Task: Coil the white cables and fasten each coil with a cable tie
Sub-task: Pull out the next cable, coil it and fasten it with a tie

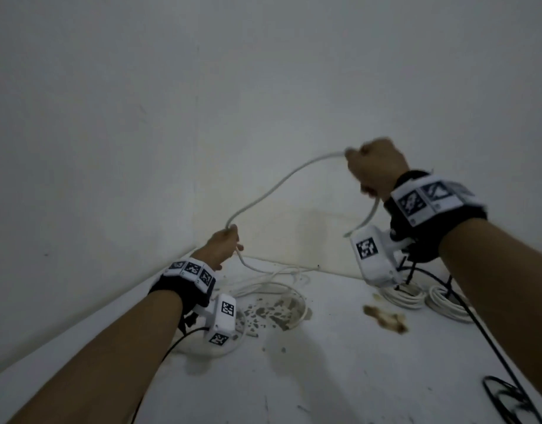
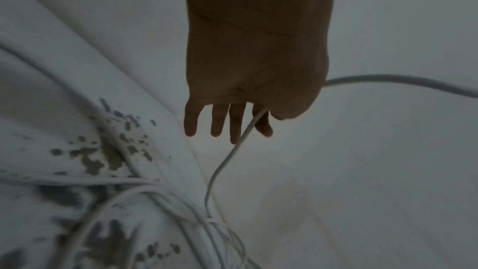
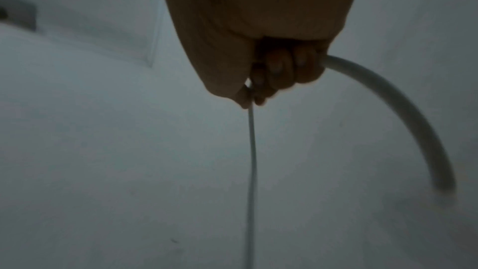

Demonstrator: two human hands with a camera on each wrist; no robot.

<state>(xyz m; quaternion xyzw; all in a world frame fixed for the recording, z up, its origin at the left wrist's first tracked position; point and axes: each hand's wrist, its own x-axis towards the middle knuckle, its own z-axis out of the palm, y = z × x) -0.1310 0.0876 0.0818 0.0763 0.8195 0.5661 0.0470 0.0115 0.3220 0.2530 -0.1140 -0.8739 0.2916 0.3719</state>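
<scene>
Head view: we fisted our right hand [image 1: 374, 167] round the cable [image 1: 272, 188] end mid-right, probably anchoring the first loop. Left hand [image 1: 225, 246], centre, pinched it thumb-to-forefinger, other fingers straight, feeding slack from the pile [image 1: 272, 289] below.

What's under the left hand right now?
Below the left hand, the white cable drops onto a loose tangle on the stained white surface. The wrist device hides some of it.

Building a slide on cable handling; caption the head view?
Right hand grips a white cable near its free end; left hand pinches it above a loose pile.
</scene>
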